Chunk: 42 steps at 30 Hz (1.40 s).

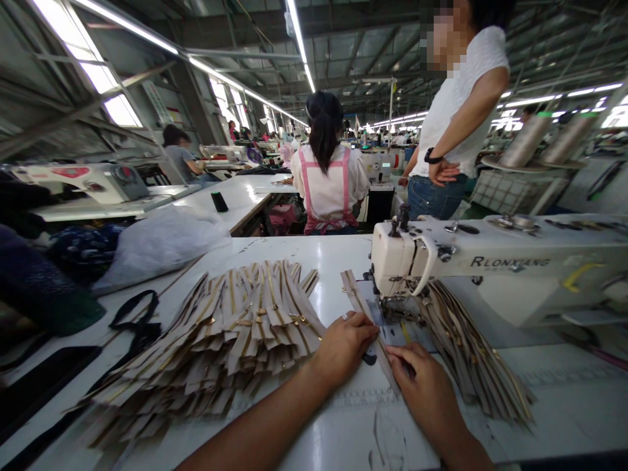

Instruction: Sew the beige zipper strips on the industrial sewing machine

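Zipper strip point(360, 297): lies flat on the white table point(338, 438), running from just ahead of your left hand point(343, 347), under its fingertips, to beside your right hand point(424, 386); its far part lies just left of the presser foot.

Left hand: fingers bent and together, clamped down on the strip; a ring shows on one finger. Right hand: thumb and forefinger together on the strip's right edge, nearer you than the left fingertips.

Left of your left hand: a broad, fanned pile of zipper strips point(255, 320), grey-beige tape with gold-coloured teeth and pulls; beyond it, a translucent plastic bag point(161, 242); farther ahead, a dark thread spool point(219, 201).

Ahead and right of your right hand: the sewing machine point(490, 261); a second bundle of strips point(466, 353) beside that hand, partly behind the machine head.

Well ahead of both hands: a person in a pink-trimmed apron point(326, 170), back to you; a standing person in a white top point(456, 124), to the right; thread cones point(527, 140) farther right.
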Each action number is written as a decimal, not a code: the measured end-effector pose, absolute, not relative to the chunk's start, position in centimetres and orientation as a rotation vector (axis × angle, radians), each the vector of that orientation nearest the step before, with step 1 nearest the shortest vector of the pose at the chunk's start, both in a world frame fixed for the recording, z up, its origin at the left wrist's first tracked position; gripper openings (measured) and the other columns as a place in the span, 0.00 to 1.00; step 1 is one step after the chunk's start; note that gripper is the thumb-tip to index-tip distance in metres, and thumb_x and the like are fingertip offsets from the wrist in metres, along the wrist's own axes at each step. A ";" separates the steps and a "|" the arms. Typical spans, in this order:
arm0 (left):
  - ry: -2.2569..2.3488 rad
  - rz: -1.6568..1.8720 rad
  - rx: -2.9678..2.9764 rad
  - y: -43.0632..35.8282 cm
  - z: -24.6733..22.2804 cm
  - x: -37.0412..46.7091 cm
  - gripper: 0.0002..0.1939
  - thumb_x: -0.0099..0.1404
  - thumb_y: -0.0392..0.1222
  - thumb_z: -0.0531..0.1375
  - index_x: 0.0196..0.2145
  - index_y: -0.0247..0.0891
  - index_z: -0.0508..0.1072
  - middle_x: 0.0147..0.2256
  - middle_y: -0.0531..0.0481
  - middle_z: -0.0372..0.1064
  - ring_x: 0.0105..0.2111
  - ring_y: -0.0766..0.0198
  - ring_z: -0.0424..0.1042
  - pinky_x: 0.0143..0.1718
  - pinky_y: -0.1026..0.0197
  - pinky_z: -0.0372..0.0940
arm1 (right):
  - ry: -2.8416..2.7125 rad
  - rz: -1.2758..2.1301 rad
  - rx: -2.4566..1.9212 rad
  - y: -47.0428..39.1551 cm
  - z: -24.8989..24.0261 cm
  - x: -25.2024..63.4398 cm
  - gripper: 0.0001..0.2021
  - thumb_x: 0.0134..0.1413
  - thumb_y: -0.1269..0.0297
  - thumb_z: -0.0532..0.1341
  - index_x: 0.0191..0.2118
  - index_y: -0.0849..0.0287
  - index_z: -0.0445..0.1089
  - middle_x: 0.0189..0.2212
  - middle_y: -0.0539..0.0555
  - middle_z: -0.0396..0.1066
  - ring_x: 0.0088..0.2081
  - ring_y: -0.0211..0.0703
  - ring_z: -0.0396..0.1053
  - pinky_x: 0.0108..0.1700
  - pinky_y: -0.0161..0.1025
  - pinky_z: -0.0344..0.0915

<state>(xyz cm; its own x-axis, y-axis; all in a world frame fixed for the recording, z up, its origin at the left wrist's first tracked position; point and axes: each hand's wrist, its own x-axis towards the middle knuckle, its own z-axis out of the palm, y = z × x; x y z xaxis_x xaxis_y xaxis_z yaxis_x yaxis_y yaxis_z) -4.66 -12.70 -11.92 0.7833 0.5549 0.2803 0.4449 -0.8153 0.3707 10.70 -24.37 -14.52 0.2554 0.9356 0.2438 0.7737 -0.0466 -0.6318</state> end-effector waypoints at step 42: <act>0.718 0.544 2.610 -6.4 -13.4 -0.4 0.12 0.67 0.37 0.56 0.31 0.37 0.79 0.41 0.46 0.70 0.46 0.55 0.66 0.51 0.55 0.62 | -1.903 0.080 -2.029 -20.6 -12.6 12.3 0.17 0.59 0.73 0.52 0.48 0.60 0.74 0.40 0.58 0.77 0.39 0.46 0.76 0.42 0.37 0.70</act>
